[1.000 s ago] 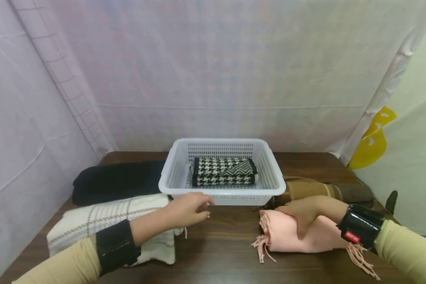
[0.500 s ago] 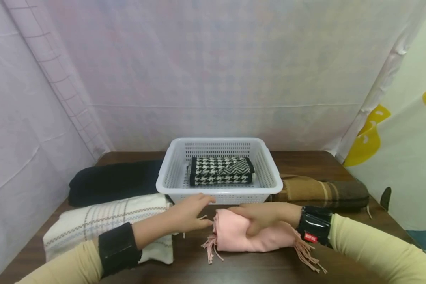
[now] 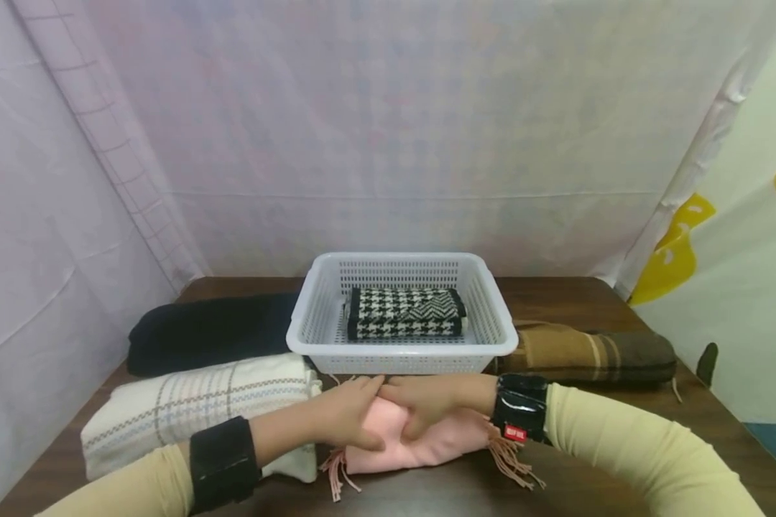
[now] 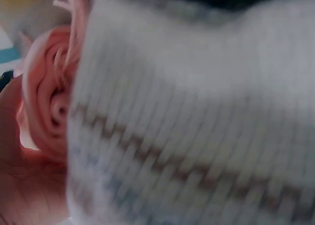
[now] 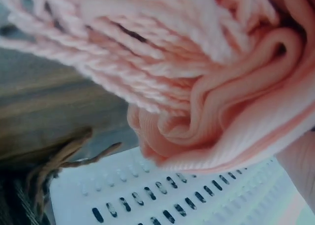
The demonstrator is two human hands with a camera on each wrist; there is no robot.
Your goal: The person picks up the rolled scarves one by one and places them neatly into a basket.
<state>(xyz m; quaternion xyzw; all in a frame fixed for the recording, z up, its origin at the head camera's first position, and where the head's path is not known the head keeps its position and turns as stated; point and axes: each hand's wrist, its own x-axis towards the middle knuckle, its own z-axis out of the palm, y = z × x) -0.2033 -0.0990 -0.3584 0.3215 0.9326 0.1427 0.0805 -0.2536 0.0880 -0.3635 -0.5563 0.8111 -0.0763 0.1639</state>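
A rolled pink scarf (image 3: 446, 438) with fringed ends lies at the front middle of the table, just before the basket. My left hand (image 3: 344, 415) grips its left end, thumb on the near side and fingers over the top. Beside it my right hand (image 3: 430, 402) holds the same roll, the fingers of both hands meeting at the top. In the left wrist view the roll's spiral end (image 4: 47, 97) shows against my palm, partly hidden by a white scarf (image 4: 187, 87). The right wrist view shows the pink fringe (image 5: 162, 48) close up.
A white perforated basket (image 3: 401, 350) stands at the back middle with a folded black-and-white houndstooth scarf (image 3: 404, 312) inside. At left lie a black folded cloth (image 3: 213, 334) and the white striped scarf. A brown plaid scarf (image 3: 569, 352) lies at right. Curtains rise behind.
My right hand has slid the pink scarf leftward from the right side to the middle. My left hand, earlier apart from it, now grips its left end.
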